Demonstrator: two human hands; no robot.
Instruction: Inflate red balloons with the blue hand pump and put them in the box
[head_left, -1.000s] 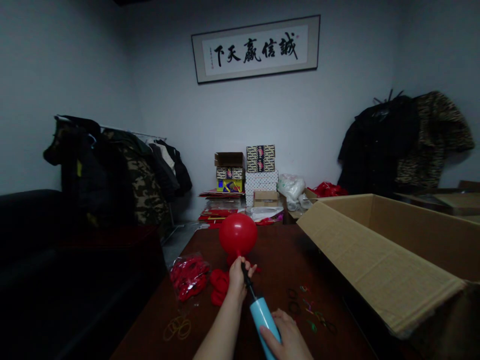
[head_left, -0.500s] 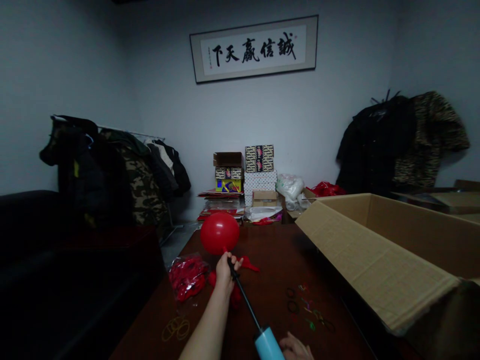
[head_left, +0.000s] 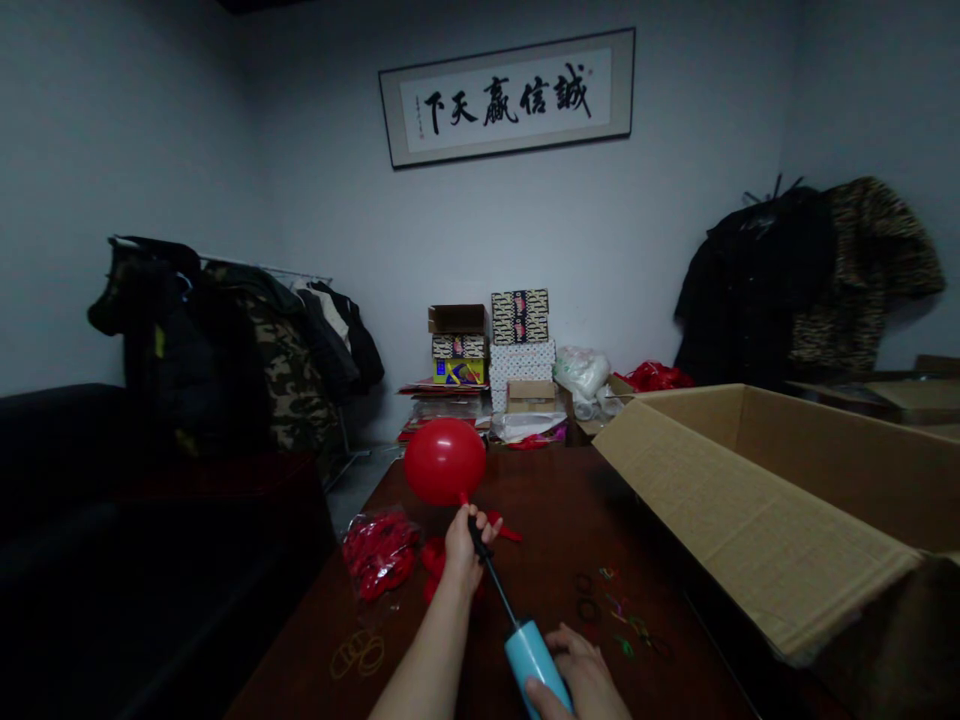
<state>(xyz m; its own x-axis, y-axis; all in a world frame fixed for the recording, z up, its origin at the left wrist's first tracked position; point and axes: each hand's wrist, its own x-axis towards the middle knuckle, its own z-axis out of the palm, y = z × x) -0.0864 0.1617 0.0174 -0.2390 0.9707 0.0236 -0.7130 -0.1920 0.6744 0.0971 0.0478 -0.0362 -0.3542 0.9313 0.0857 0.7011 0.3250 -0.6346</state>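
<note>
- Overhead, a framed calligraphy scroll (head_left: 507, 97) on the back wall reads 誠信贏天下 in black brush characters, running right to left; the printed boxes (head_left: 520, 316) stacked below it show patterns, with any lettering too small to read.
- Compared with the previous moment, the right hand (head_left: 577, 675) has risen from the bottom edge of the view and the light-blue hand pump (head_left: 531, 660) now sits higher in the frame; the red balloon (head_left: 445, 461) lies slightly further right and higher.
- Now the left hand (head_left: 463, 552) is closed around the balloon's neck and the pump's thin black shaft, with the balloon just above that grip.
- Meanwhile the right hand curls around the pump's barrel, well below the balloon.
- Nearby, a clear bag of red balloons (head_left: 380, 553) lies on the dark wooden table (head_left: 570, 500) left of the left hand, with loose yellow rubber bands (head_left: 358, 654) nearer the table's edge.
- Further right, coloured rubber bands (head_left: 607, 610) lie beside the right hand, next to an open cardboard box (head_left: 750, 500).
</note>
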